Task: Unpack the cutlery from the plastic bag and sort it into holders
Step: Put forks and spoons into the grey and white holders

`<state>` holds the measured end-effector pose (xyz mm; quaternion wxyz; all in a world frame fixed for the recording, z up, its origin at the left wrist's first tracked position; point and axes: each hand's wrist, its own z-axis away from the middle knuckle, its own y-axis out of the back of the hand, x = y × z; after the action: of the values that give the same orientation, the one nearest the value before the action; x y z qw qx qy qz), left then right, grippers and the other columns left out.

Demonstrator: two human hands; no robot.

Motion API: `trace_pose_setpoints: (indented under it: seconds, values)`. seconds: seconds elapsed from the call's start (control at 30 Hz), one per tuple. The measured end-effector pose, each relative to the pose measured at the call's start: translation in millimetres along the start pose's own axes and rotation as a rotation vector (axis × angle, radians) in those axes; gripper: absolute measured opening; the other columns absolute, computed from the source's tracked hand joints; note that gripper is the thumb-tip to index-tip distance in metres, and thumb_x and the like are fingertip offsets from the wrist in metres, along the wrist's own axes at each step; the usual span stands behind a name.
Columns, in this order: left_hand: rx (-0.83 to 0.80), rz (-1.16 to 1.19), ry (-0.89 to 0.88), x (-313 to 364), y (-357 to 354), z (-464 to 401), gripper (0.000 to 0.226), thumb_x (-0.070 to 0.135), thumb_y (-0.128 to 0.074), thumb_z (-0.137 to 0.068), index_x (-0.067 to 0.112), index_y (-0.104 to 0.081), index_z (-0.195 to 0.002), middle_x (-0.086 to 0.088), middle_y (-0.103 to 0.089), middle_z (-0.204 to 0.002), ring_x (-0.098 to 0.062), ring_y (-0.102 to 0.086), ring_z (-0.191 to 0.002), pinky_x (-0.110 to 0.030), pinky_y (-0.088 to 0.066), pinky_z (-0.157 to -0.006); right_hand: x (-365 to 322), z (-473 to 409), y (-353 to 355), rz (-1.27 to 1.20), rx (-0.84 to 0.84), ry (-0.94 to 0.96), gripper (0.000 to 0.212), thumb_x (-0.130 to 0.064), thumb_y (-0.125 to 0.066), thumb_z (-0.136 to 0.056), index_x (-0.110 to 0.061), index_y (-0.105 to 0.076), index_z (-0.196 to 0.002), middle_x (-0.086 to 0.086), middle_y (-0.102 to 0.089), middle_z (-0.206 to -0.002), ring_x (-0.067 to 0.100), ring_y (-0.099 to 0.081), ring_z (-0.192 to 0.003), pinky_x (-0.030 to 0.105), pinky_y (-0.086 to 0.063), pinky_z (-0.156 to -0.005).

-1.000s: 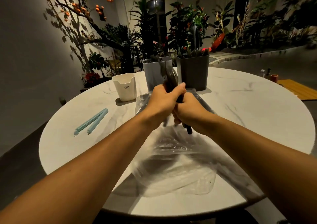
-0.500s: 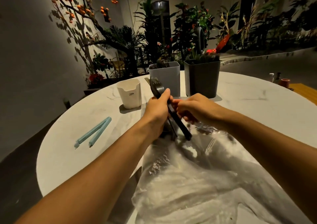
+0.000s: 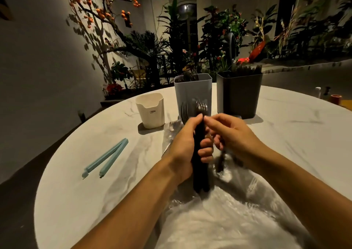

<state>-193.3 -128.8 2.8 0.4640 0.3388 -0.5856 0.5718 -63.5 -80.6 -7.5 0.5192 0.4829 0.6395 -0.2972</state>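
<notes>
My left hand grips a bundle of black-handled forks, held upright with the silver heads near the top. My right hand is beside it, fingertips touching the top of the handles; something dark and blurred hangs under its palm. The crumpled clear plastic bag lies on the table below both hands. Behind them stand three holders: a white one, a light grey one and a dark grey one, the two grey ones with cutlery in them.
A light blue bag clip lies open on the round marble table to the left. Small bottles and a red cup stand at the far right edge. Plants and a wall lie beyond the table.
The fork bundle has been turned from slanted to upright and lifted above the bag. My right hand has shifted to the top of the handles.
</notes>
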Motion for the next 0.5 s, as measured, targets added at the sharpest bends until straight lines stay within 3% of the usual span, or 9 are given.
trace_pose_setpoints:
  seconds: [0.17,0.33,0.5]
  values:
    - [-0.035,-0.013,-0.003,-10,14,-4,0.04,0.035,-0.045,-0.105,0.009,-0.067,-0.083,-0.002,-0.049,-0.066,-0.01,-0.04,-0.052,-0.019,-0.031,-0.045,3,-1,5,-0.04,0.016,-0.062,0.031,-0.04,-0.061,-0.085,-0.014,-0.073,-0.099,-0.002,-0.069,-0.075,0.011,-0.059,-0.066,0.02,-0.045,-0.057]
    - [0.009,-0.033,-0.046,-15,13,-4,0.024,0.028,-0.057,-0.097,0.005,-0.067,-0.097,-0.004,-0.058,-0.071,-0.009,-0.048,-0.051,-0.016,-0.034,-0.041,3,-2,11,-0.132,-0.009,-0.129,0.031,-0.035,-0.066,-0.081,-0.01,-0.074,-0.097,0.0,-0.067,-0.072,0.009,-0.054,-0.061,0.018,-0.045,-0.054]
    - [0.044,0.02,-0.006,-13,10,-5,0.035,0.033,-0.046,-0.104,0.004,-0.064,-0.109,-0.006,-0.06,-0.075,-0.01,-0.047,-0.048,-0.017,-0.034,-0.04,4,-1,14,-0.089,0.019,-0.134,0.021,-0.031,-0.064,-0.089,-0.014,-0.076,-0.097,0.005,-0.073,-0.084,0.015,-0.057,-0.07,0.024,-0.047,-0.061]
